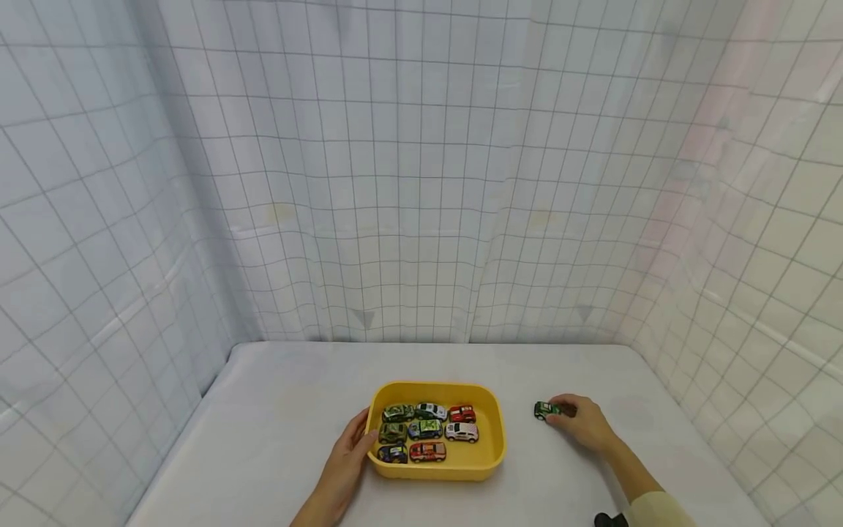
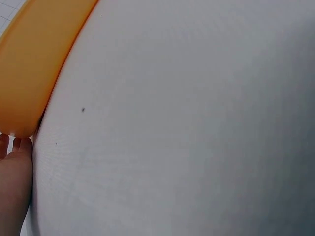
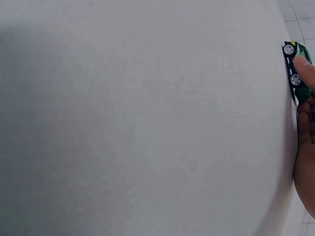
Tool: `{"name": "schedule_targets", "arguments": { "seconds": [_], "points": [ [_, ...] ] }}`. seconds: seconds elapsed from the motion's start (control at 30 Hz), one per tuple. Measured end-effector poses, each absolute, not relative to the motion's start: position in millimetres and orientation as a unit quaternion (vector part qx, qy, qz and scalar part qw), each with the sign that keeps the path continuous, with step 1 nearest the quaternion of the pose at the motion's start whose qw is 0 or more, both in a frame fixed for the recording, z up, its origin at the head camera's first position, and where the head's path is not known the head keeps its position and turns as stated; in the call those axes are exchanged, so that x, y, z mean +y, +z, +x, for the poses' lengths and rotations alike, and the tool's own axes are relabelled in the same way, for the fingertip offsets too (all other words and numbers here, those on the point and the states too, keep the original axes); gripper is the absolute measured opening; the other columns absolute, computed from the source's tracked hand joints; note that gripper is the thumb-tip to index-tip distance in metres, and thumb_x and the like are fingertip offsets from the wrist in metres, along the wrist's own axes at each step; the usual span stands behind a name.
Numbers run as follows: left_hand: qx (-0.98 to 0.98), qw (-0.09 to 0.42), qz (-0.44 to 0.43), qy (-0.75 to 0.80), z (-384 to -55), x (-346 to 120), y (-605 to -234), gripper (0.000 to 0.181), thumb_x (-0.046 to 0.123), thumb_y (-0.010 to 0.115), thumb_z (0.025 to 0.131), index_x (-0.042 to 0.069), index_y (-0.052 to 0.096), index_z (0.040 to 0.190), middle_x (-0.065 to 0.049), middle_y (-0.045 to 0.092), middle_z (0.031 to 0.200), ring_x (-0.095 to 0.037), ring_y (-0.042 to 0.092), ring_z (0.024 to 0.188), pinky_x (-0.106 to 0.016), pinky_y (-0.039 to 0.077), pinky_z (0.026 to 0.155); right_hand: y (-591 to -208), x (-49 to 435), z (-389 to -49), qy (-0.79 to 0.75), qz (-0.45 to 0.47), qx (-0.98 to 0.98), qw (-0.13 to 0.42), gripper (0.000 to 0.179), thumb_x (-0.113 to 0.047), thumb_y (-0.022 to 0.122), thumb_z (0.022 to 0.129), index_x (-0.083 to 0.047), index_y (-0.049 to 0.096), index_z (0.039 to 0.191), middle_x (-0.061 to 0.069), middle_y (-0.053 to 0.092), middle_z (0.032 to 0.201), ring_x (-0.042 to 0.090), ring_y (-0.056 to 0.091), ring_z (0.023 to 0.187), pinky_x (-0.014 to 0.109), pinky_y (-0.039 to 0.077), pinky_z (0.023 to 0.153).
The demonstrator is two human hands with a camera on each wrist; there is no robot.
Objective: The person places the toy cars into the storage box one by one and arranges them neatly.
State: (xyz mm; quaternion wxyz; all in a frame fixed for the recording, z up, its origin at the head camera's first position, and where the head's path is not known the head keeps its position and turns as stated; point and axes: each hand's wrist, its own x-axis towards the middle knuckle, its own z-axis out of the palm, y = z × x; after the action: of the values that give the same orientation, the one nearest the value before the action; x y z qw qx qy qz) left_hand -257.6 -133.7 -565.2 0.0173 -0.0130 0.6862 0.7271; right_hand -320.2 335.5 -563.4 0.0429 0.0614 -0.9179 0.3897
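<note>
A yellow tray [image 1: 490,439] with rounded corners sits on the white table and holds several toy cars, among them a red one [image 1: 462,414] and a white one [image 1: 462,432]. My left hand [image 1: 345,457] grips the tray's left side, thumb at the rim and fingers along the outer wall. In the left wrist view only the tray's outer wall [image 2: 42,54] and part of that hand [image 2: 15,177] show. To the right of the tray, my right hand [image 1: 586,421] pinches a green toy car [image 1: 544,410]. Its wheels are at the table surface in the right wrist view, with the thumb on its side.
White cloth [image 1: 369,505] covers the table. Grid-patterned white curtains [image 1: 435,183] hang behind it and on both sides. A small black object [image 1: 609,520] lies by the right sleeve [image 1: 658,510] at the front edge of the head view.
</note>
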Motion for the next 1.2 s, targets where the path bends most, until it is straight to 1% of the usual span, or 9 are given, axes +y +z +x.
{"name": "schedule_targets", "arguments": {
  "seconds": [0.2, 0.3, 0.4, 0.47, 0.73, 0.97, 1.07, 1.2],
  "points": [
    [0.685, 0.017, -0.014, 0.728, -258.7, -132.7, -565.9, 0.061, 0.02, 0.056, 0.108, 0.0, 0.032, 0.16, -0.026, 0.029, 0.164, -0.04, 0.027, 0.151, -0.05, 0.029, 0.12, -556.6, 328.3, -317.0, 0.39, 0.048, -0.919, 0.042, 0.037, -0.023, 0.082, 0.09, 0.0, 0.072, 0.117, 0.01, 0.072, 0.115, 0.034, 0.067, 0.109, 0.054, 0.054, 0.097],
    [0.685, 0.022, -0.015, 0.728, -259.3, -129.6, -567.7, 0.061, 0.021, 0.057, 0.108, 0.001, 0.032, 0.16, -0.025, 0.029, 0.164, -0.04, 0.028, 0.151, -0.049, 0.03, 0.119, -554.9, 326.5, -315.5, 0.388, 0.029, -0.92, 0.042, 0.035, -0.021, 0.082, 0.09, -0.001, 0.072, 0.117, 0.008, 0.072, 0.113, 0.03, 0.067, 0.105, 0.052, 0.055, 0.095],
    [0.684, 0.017, -0.021, 0.729, -259.7, -128.8, -567.8, 0.06, 0.02, 0.058, 0.107, 0.002, 0.034, 0.16, -0.024, 0.03, 0.164, -0.039, 0.029, 0.15, -0.048, 0.03, 0.119, -553.2, 322.8, -317.6, 0.387, 0.032, -0.921, 0.041, 0.035, -0.022, 0.081, 0.091, -0.001, 0.072, 0.118, 0.005, 0.071, 0.111, 0.025, 0.066, 0.103, 0.049, 0.055, 0.093],
    [0.684, 0.013, -0.021, 0.729, -259.7, -129.1, -567.3, 0.06, 0.018, 0.058, 0.107, 0.002, 0.035, 0.159, -0.024, 0.031, 0.163, -0.038, 0.03, 0.15, -0.048, 0.03, 0.119, -551.5, 319.2, -319.0, 0.393, 0.036, -0.918, 0.042, 0.035, -0.022, 0.081, 0.092, -0.001, 0.072, 0.118, 0.005, 0.071, 0.111, 0.025, 0.066, 0.103, 0.048, 0.055, 0.093],
    [0.686, 0.014, -0.027, 0.727, -258.8, -130.1, -566.0, 0.059, 0.018, 0.057, 0.107, 0.002, 0.035, 0.159, -0.024, 0.032, 0.163, -0.039, 0.031, 0.15, -0.049, 0.031, 0.119, -544.8, 303.5, -315.9, 0.407, 0.054, -0.91, 0.058, 0.038, -0.02, 0.083, 0.09, 0.0, 0.071, 0.119, 0.011, 0.071, 0.116, 0.035, 0.066, 0.108, 0.051, 0.057, 0.095],
    [0.687, 0.017, -0.019, 0.726, -259.0, -131.8, -567.8, 0.061, 0.02, 0.057, 0.107, 0.002, 0.034, 0.16, -0.024, 0.03, 0.164, -0.039, 0.029, 0.15, -0.049, 0.031, 0.119, -543.7, 297.4, -311.8, 0.42, 0.067, -0.902, 0.078, 0.036, -0.018, 0.082, 0.09, -0.001, 0.071, 0.12, 0.011, 0.07, 0.114, 0.036, 0.067, 0.109, 0.051, 0.057, 0.095],
    [0.686, 0.015, -0.02, 0.727, -258.5, -132.5, -567.9, 0.06, 0.019, 0.057, 0.107, 0.001, 0.034, 0.16, -0.025, 0.03, 0.164, -0.039, 0.029, 0.15, -0.049, 0.03, 0.119, -542.2, 295.8, -310.2, 0.423, 0.08, -0.899, 0.079, 0.035, -0.019, 0.082, 0.09, -0.001, 0.071, 0.118, 0.009, 0.07, 0.113, 0.033, 0.066, 0.108, 0.051, 0.056, 0.096],
    [0.682, 0.015, -0.02, 0.731, -258.4, -131.8, -567.0, 0.059, 0.019, 0.057, 0.107, 0.001, 0.035, 0.16, -0.024, 0.031, 0.163, -0.038, 0.03, 0.15, -0.049, 0.031, 0.119, -539.7, 293.8, -312.0, 0.414, 0.097, -0.901, 0.091, 0.033, -0.018, 0.083, 0.09, -0.003, 0.072, 0.117, 0.005, 0.07, 0.11, 0.026, 0.066, 0.104, 0.048, 0.056, 0.097]
  ]
}}
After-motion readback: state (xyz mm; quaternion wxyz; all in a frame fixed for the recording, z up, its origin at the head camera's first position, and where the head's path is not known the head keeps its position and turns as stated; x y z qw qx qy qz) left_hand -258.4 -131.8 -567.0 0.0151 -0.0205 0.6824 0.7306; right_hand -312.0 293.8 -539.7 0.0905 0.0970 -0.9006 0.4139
